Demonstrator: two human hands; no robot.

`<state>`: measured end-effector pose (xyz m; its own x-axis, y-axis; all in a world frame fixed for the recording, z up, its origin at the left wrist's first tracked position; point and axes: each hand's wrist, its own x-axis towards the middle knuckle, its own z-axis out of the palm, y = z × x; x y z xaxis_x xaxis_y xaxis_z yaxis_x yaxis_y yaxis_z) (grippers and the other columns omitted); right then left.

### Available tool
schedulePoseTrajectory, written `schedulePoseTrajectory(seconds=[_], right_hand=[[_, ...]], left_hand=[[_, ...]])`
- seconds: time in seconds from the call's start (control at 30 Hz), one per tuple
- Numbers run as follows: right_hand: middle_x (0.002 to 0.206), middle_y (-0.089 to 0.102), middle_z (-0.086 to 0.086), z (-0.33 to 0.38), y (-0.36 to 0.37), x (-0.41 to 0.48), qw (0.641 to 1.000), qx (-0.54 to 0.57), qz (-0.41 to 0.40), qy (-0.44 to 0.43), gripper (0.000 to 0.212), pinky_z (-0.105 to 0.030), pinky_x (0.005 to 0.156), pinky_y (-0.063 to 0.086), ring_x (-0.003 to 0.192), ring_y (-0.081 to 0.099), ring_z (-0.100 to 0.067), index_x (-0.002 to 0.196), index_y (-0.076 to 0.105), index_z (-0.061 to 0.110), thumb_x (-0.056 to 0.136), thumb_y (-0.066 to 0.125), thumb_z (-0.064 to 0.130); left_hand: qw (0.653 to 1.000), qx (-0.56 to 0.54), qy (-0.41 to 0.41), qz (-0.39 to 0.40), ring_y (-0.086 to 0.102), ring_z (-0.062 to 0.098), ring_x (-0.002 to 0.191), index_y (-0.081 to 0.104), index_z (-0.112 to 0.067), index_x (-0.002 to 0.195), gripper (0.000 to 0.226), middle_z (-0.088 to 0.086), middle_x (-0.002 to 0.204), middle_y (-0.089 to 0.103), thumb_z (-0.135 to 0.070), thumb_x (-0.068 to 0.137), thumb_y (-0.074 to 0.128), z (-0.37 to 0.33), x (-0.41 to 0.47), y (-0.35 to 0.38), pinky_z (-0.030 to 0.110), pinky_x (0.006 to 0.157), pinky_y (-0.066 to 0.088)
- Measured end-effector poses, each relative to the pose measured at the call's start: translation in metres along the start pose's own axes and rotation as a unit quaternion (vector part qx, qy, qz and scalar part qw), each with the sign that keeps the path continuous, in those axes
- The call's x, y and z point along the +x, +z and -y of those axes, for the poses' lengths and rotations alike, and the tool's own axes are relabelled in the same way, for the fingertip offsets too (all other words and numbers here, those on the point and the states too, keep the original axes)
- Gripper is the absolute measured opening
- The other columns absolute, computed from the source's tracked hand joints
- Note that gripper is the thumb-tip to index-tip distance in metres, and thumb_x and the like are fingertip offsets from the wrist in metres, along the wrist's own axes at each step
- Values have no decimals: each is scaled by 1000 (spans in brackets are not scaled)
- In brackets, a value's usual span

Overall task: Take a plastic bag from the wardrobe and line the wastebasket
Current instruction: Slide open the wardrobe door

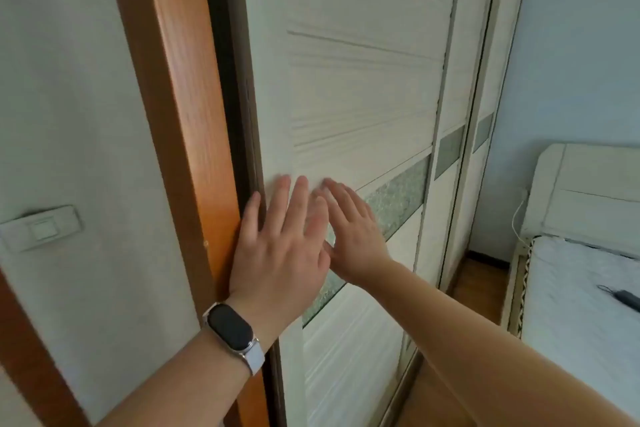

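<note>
A white sliding wardrobe door (360,97) with ribbed panels and a frosted glass band fills the middle of the view. My left hand (277,243), with a dark smart band on its wrist, lies flat on the door's left edge, fingers spread. My right hand (353,236) is pressed flat on the door just to its right, partly behind the left hand's fingers. Neither hand holds anything. A thin dark gap shows between the door and the frame. No plastic bag or wastebasket is visible.
An orange wooden frame (180,114) borders the wardrobe on the left, beside a wall with a light switch (41,229). More sliding panels (460,156) run to the right. A white bed (581,288) with a small dark object on it stands at the right, across a strip of wooden floor.
</note>
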<state>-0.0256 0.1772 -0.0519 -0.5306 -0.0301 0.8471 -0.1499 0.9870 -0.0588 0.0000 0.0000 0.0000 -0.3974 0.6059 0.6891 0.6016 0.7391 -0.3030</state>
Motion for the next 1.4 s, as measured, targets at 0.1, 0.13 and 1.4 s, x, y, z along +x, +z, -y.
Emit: schedulePoseTrajectory(seconds=[0.1, 0.13, 1.4], right_hand=[[150, 37, -20, -19, 19, 18, 996, 48, -67, -46, 58, -53, 108, 35, 141, 34, -32, 141, 42, 8, 97, 41, 46], [150, 36, -22, -26, 27, 22, 993, 53, -90, -61, 57, -55, 107, 35, 141, 33, -35, 141, 41, 8, 98, 39, 46], [150, 31, -17, -115, 77, 52, 959, 69, -225, -160, 55, -61, 111, 27, 144, 24, -34, 146, 30, 14, 98, 30, 39]], left_hand=[[999, 18, -44, -16, 18, 36, 144, 35, -17, 144, 55, 20, 154, 27, -37, 94, 28, -9, 13, 6, 60, 109, 24], [998, 28, -49, -26, 16, 36, 145, 34, -17, 145, 55, 19, 155, 25, -38, 94, 31, -11, 15, 14, 61, 109, 24], [969, 156, -93, -170, 28, 33, 138, 64, -21, 120, 36, 6, 142, 51, -32, 90, 47, -44, 66, 89, 64, 104, 28]])
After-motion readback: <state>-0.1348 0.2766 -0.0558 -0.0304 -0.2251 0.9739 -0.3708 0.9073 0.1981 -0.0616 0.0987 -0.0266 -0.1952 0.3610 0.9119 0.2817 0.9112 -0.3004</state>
